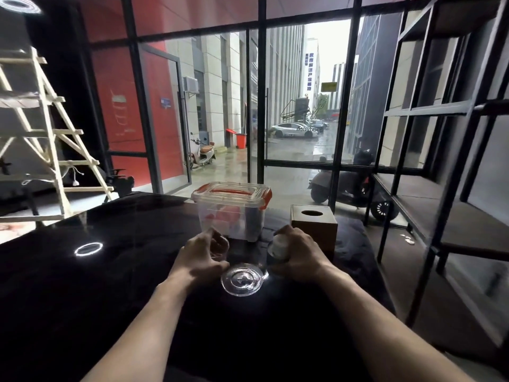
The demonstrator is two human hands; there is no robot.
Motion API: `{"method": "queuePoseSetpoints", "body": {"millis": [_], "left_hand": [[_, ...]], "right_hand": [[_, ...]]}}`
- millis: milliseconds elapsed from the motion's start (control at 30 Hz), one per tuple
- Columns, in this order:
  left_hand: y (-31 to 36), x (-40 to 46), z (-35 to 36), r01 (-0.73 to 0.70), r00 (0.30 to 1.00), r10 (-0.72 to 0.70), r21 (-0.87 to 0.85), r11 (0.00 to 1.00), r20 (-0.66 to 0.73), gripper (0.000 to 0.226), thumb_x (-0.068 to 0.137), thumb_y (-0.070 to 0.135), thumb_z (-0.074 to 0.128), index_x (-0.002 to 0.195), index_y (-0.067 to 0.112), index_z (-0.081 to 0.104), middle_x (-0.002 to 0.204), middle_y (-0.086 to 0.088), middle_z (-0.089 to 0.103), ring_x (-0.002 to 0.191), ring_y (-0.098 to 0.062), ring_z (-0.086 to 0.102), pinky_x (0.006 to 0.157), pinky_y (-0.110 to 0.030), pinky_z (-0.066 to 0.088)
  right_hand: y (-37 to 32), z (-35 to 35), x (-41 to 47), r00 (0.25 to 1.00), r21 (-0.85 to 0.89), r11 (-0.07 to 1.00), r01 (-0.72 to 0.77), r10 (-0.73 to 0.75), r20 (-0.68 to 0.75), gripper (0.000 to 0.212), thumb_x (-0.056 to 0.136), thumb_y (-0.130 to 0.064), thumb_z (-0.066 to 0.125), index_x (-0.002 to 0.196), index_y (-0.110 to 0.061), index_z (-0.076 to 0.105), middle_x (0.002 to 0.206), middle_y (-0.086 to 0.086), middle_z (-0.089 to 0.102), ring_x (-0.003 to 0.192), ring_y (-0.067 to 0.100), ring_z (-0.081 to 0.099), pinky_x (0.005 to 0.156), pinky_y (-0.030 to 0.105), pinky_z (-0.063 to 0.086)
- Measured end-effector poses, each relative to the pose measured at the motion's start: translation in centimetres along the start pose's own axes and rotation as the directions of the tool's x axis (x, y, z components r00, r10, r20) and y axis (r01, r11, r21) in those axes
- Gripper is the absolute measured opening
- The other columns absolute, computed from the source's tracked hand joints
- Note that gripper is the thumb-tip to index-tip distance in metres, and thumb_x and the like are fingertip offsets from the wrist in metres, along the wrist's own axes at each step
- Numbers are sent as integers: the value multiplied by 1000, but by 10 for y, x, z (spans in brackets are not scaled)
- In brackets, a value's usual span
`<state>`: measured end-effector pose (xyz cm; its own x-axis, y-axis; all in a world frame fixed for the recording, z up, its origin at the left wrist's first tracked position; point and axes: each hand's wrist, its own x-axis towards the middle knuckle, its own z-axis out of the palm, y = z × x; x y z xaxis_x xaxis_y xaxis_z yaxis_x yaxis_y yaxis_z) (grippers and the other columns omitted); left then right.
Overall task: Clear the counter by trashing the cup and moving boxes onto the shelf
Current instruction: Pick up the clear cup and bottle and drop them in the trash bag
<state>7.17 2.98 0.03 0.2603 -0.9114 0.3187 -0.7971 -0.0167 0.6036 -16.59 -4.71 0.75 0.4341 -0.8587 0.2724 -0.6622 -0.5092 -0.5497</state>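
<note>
A clear plastic cup (220, 247) stands on the black counter (110, 285), and my left hand (202, 257) curls around its left side. Its clear round lid (242, 280) lies flat on the counter between my two hands. My right hand (298, 256) is closed on a small white object (277, 245), which I cannot identify. Just behind my hands stands a clear storage box (231, 209) with orange latches and an orange handle. To its right, a brown wooden tissue box (314, 224) with an oval hole on top sits behind my right hand.
A black metal shelf unit (429, 205) with open levels stands to the right of the counter. A pale wooden ladder rack (52, 139) stands at the left. Glass walls and a glass door (256, 119) lie beyond the counter's far edge.
</note>
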Motion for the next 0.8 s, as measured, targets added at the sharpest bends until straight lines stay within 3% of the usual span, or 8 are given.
{"method": "queuePoseSetpoints", "body": {"millis": [100,167,267,400,500,633,800], "left_hand": [[-10,-9,-4,100,992,-101,13,995,80,47,51,44,84,89,31,61,86,15,72,80,2,67,80,-25,55],[-13,-14,-2,151,979,-154,38,988,136,52,52,51,83,95,29,61,92,12,71,89,-9,67,83,-27,52],[-13,-20,0,194,965,-195,28,981,176,43,58,41,81,94,28,62,94,9,70,92,-11,66,84,-28,53],[-6,-22,0,237,947,-223,-32,971,229,40,56,37,78,92,27,64,91,8,70,86,-8,67,73,-22,52],[-1,-24,3,266,937,-233,-101,959,261,42,55,36,81,92,28,63,89,7,72,78,-6,69,62,-15,49],[2,-26,11,294,924,-214,-231,928,316,44,63,27,84,100,20,62,102,-7,72,91,-19,72,81,-30,58],[3,-30,16,302,927,-181,-369,879,329,50,64,21,88,106,15,61,103,-8,72,73,-11,70,59,-15,54]], "right_hand": [[-13,8,1,1000,57,998,-10,8,31,69,53,-40,93,112,-25,62,113,0,63,102,22,62,90,38,54],[-17,14,0,998,95,994,-51,46,53,65,50,-38,94,106,-22,65,108,0,67,97,20,64,83,33,55],[-20,22,-3,989,167,979,-119,101,109,57,50,-39,92,99,-20,70,97,-4,73,89,16,68,72,26,55],[-23,30,-7,971,269,941,-204,159,179,61,54,-39,92,110,-24,72,105,-2,76,99,17,71,93,37,59],[-29,32,-8,958,280,931,-234,172,228,63,47,-43,90,105,-23,74,103,-1,78,99,17,73,94,39,59],[-31,36,-8,942,321,895,-309,242,230,62,47,-35,95,104,-19,73,103,0,77,99,19,73,95,40,59],[-26,36,-14,942,362,871,-331,280,187,79,29,-41,91,102,-20,68,105,2,75,102,21,70,97,41,57]]}}
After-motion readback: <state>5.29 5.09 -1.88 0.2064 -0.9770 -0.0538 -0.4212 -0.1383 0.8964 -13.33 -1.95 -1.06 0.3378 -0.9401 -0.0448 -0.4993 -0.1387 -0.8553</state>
